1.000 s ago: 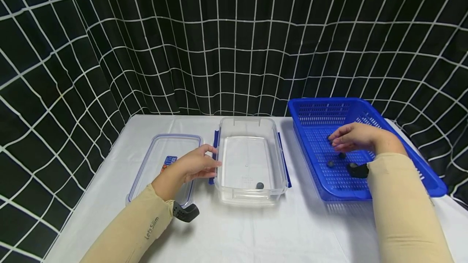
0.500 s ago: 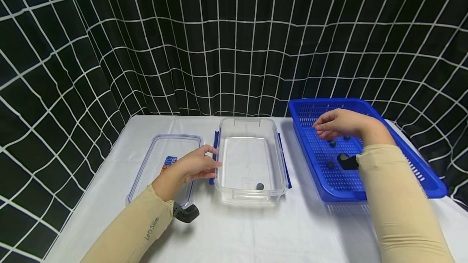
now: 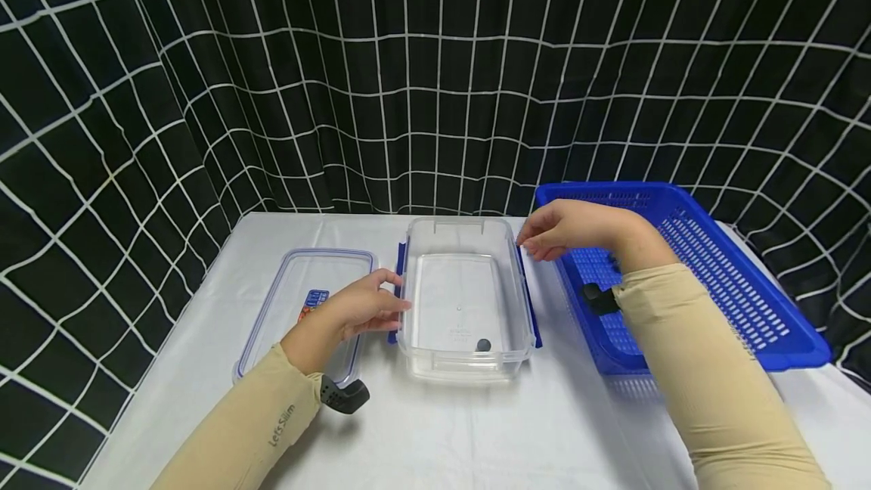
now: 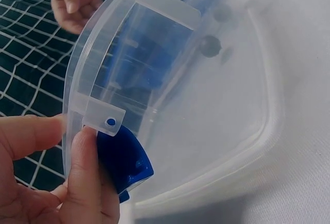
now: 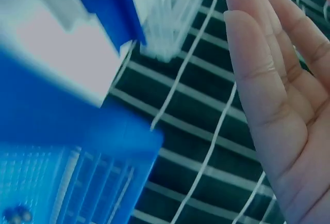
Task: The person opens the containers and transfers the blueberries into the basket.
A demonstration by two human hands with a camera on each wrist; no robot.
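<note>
My left hand (image 3: 376, 301) grips the left side of a clear plastic food container (image 3: 459, 286). In the left wrist view its thumb and fingers (image 4: 85, 157) pinch the rim beside a hanging blue latch (image 4: 124, 157). One small dark ball (image 3: 483, 345) lies in the container's near right corner. My right hand (image 3: 571, 227) hovers between the container and a blue basket (image 3: 687, 199), fingertips drawn together near the container's right rim. In the right wrist view thumb and fingers (image 5: 252, 53) come close together; I cannot tell whether something small is between them.
To the left lies a clear lid (image 3: 327, 267) with a blue edge and a printed label, partly under my left forearm. Dark balls (image 5: 18, 214) sit in the basket. The white table (image 3: 435, 429) meets a black curtain (image 3: 435, 82) with white grid lines behind.
My right hand has risen out of the basket and moved left to the container's right side. Balls in the basket shifted as it left. My left hand has stayed on the container.
</note>
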